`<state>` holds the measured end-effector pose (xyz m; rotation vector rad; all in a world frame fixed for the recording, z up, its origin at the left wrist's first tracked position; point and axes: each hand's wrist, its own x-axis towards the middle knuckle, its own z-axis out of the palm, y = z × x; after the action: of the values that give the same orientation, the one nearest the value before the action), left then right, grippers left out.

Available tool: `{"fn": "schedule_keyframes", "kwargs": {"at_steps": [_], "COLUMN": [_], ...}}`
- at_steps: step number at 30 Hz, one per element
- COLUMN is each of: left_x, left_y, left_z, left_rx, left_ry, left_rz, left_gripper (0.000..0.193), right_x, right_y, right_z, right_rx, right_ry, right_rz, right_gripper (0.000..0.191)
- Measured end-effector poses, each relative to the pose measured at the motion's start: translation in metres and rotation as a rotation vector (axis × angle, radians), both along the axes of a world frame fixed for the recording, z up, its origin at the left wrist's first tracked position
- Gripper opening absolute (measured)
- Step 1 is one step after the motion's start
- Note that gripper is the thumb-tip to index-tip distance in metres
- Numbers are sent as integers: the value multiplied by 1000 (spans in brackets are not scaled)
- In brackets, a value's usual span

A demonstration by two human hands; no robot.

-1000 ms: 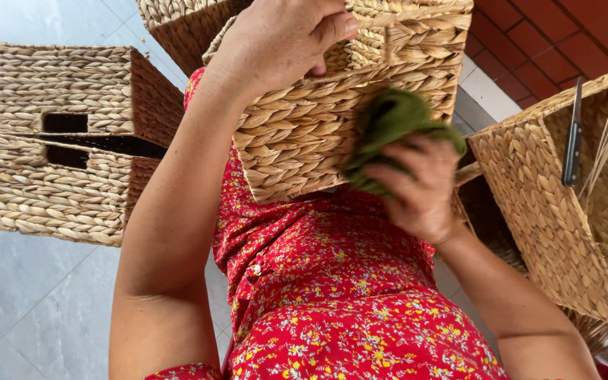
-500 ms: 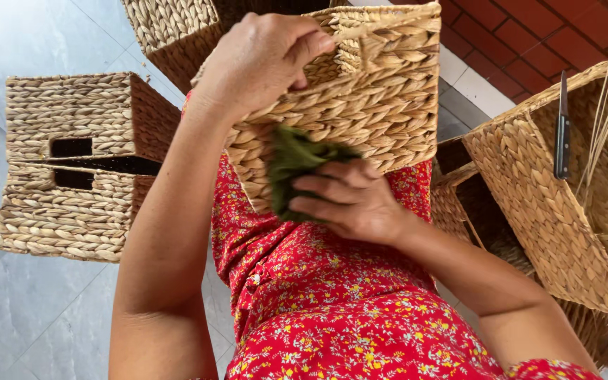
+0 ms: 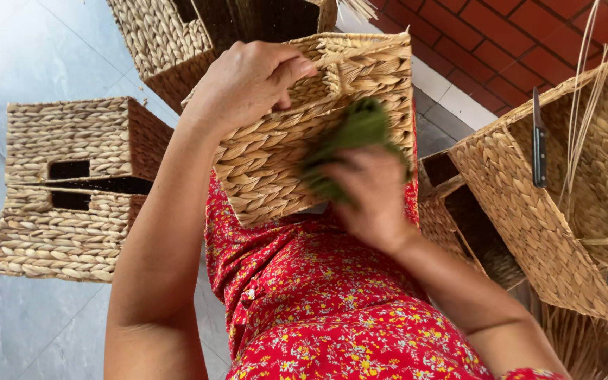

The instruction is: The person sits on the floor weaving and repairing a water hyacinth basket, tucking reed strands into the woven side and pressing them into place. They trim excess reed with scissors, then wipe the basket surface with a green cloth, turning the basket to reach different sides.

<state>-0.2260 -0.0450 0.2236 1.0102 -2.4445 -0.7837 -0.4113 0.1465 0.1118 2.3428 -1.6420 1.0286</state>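
Here, left hand (image 3: 248, 84) clamped over the basket (image 3: 318, 134) rim to steady it; right hand (image 3: 371, 193) closed on a green cloth (image 3: 357, 134), pressed against the weave.

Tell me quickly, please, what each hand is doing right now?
Left hand: closed on the woven basket's top edge.
Right hand: closed on a green cloth.

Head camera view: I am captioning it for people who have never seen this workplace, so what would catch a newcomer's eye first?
At centre, the left hand grips the rim of a tan woven straw basket while the right hand presses a green cloth against its side, above a red flowered dress. Two stacked woven boxes sit on the grey tiled floor at left; a dark-handled knife rests in another basket at right.
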Motion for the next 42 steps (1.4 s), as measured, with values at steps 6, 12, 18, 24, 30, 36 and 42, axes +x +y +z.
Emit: {"fn": "schedule_keyframes", "kwargs": {"at_steps": [6,12,18,24,30,36,42], "left_x": [5,4,-30,-92,-40,87,140], "left_y": [7,9,14,21,17,13,-27], "left_z": [3,-3,-17,-27,-24,-6,-58], "left_rx": [-27,-36,-87,-217,-400,-175,-61], "left_ry": [14,-2,-33,-147,151,666,1262], "left_rz": [16,-6,54,181,268,381,183], "left_gripper": [34,32,33,52,47,33,39], "right_x": [52,-18,-70,-70,-80,-112,-163], "right_y": [-16,-11,11,13,9,-6,-19], "right_z": [9,2,-20,-40,-46,-49,-39], "right_rx": [-108,-97,-187,112,166,128,251], "right_ry": [74,67,-732,-1461,-1712,-1680,-1929], "right_rz": [283,82,-276,-327,-104,-235,-165], "right_gripper": [55,51,49,40,46,53,51]}}
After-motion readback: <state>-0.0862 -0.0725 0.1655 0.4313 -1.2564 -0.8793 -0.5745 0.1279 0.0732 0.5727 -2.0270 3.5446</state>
